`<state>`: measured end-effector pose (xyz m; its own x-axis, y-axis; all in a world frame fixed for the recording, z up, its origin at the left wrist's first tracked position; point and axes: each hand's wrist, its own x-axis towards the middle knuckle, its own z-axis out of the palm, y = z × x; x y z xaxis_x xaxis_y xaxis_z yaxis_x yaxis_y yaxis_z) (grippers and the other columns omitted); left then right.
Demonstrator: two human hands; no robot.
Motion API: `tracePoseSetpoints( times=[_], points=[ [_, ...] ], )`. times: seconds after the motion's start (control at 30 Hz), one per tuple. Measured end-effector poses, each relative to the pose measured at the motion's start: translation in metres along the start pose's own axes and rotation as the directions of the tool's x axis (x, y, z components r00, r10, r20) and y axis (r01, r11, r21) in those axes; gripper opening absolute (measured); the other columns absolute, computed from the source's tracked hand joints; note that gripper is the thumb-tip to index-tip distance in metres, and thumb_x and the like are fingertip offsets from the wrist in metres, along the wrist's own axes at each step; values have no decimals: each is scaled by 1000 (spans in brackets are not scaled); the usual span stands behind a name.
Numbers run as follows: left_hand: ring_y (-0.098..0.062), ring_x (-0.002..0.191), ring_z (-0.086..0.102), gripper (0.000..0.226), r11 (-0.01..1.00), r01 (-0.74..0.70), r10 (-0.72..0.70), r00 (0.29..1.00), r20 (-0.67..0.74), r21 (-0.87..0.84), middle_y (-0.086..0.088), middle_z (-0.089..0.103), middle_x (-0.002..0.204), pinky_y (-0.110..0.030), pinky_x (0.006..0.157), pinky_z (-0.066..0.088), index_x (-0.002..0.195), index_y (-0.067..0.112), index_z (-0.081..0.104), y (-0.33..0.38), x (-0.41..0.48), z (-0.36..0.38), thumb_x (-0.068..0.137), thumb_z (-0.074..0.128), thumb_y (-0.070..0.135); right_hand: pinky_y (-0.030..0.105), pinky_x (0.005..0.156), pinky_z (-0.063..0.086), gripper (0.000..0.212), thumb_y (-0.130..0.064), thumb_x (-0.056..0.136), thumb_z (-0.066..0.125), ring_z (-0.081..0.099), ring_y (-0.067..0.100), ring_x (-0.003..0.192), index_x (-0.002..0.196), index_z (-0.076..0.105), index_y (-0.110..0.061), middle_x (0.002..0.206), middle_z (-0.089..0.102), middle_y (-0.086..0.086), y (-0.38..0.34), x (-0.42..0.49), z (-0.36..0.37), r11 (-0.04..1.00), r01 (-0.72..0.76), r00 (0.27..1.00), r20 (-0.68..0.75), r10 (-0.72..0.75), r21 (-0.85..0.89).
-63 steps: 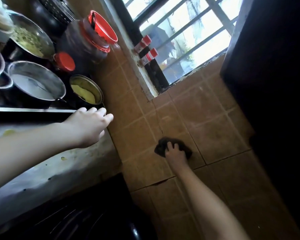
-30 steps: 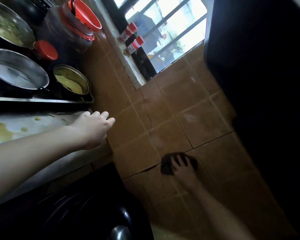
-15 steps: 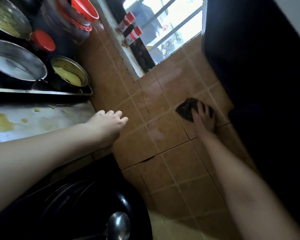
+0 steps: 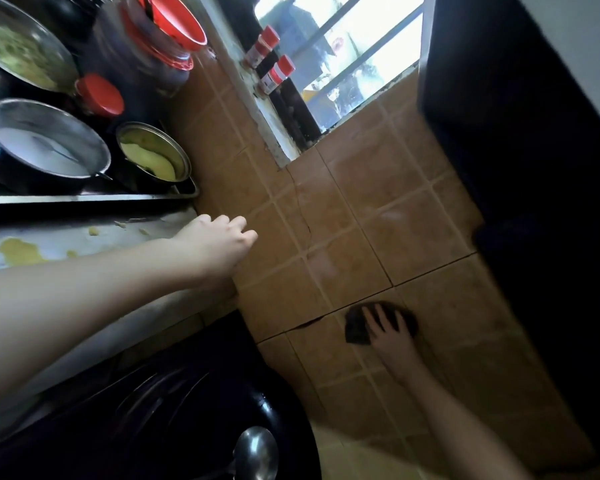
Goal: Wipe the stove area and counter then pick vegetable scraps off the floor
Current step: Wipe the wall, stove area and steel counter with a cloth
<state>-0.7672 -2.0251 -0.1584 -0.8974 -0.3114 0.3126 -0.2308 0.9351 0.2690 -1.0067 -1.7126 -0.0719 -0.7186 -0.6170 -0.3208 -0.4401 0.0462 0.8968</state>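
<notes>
Spill [image 4: 18,252]: yellow puddle and crumbs on the desk [image 4: 59,233], unwiped; our forearm beside it may smear it.
Small pot [image 4: 153,157]: at the stove [image 4: 84,199] edge near our left hand [image 4: 219,244]; a knock could tip it.
Left hand: braced at the desk's end, fingers loosely curled, holding nothing.
Cloth [image 4: 355,329]: dark, flat on the tiled wall [image 4: 343,209] under our right hand [image 4: 392,336].
Right hand: fingers spread, pressing the cloth; a slip could drop it.
Floor scraps: not in view.
</notes>
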Motion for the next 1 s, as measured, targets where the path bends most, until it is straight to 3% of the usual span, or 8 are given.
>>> tracePoseSetpoints(
  times=[0.1, 0.2, 0.37, 0.53, 0.6, 0.73, 0.87, 1.0],
  points=[
    [-26, 103, 52, 26, 1000, 3, -3, 1000, 7, -18, -7, 46, 114, -33, 72, 34, 120, 16, 46, -8, 3, -8, 96, 36, 20, 54, 114, 11, 53, -25, 100, 34, 4, 34, 146, 150, 18, -11, 160, -2, 11, -3, 4, -6, 1000, -1, 998, 63, -1, 22],
    [-25, 103, 52, 26, 1000, -25, 25, 1000, 15, -19, -7, 46, 114, -33, 71, 34, 121, 17, 46, -9, 5, -11, 96, 37, 20, 53, 115, 7, 54, -23, 102, 27, 0, 31, 146, 151, 6, -10, 160, -8, 10, -2, 15, -30, 988, -153, 988, 21, 153, -1],
    [-25, 103, 53, 28, 997, -42, 43, 999, 24, -57, -6, 46, 115, -33, 71, 33, 121, 18, 45, -7, 7, -10, 94, 40, 18, 53, 115, 12, 61, -16, 97, 39, 2, 28, 146, 151, 10, -16, 160, -8, 5, 28, 35, -77, 908, -374, 918, -67, 392, 190],
    [-25, 103, 53, 28, 992, -79, 84, 995, 50, -96, -6, 45, 113, -33, 71, 33, 122, 17, 45, 6, 5, -6, 94, 41, 21, 53, 113, 15, 64, -21, 94, 51, 8, 30, 145, 149, 21, -13, 160, 3, 8, 56, 23, -95, 709, -511, 759, -132, 638, 486],
    [-25, 102, 53, 27, 991, -67, 71, 997, 30, -112, -5, 45, 112, -33, 70, 34, 120, 18, 46, 12, 6, -4, 94, 41, 23, 52, 114, 16, 65, -25, 94, 53, 8, 31, 145, 149, 21, -12, 160, 4, 9, 60, 21, -96, 665, -530, 727, -123, 676, 526],
    [-25, 101, 53, 28, 991, -48, 50, 999, 13, -124, -5, 46, 112, -33, 69, 33, 121, 19, 46, 24, 4, 0, 93, 40, 24, 51, 114, 16, 63, -25, 96, 49, 5, 32, 145, 150, 19, -12, 160, 1, 9, 49, 25, -89, 699, -512, 751, -135, 646, 500],
    [-25, 102, 54, 29, 995, -22, 23, 1000, 8, -102, -5, 46, 113, -33, 71, 35, 120, 19, 46, 35, -6, 9, 91, 45, 21, 52, 114, 14, 56, -28, 100, 36, 0, 27, 147, 151, 14, -19, 160, -6, 2, 16, 29, -57, 898, -339, 920, -103, 379, 280],
    [-25, 102, 53, 26, 995, 6, -3, 1000, 25, -104, -5, 46, 112, -34, 71, 33, 118, 18, 46, 47, -21, 21, 93, 43, 22, 52, 115, 10, 56, -21, 102, 29, -6, 28, 147, 152, 4, -17, 159, -13, 3, -24, 22, -14, 954, -237, 969, -27, 246, 186]
  ],
)
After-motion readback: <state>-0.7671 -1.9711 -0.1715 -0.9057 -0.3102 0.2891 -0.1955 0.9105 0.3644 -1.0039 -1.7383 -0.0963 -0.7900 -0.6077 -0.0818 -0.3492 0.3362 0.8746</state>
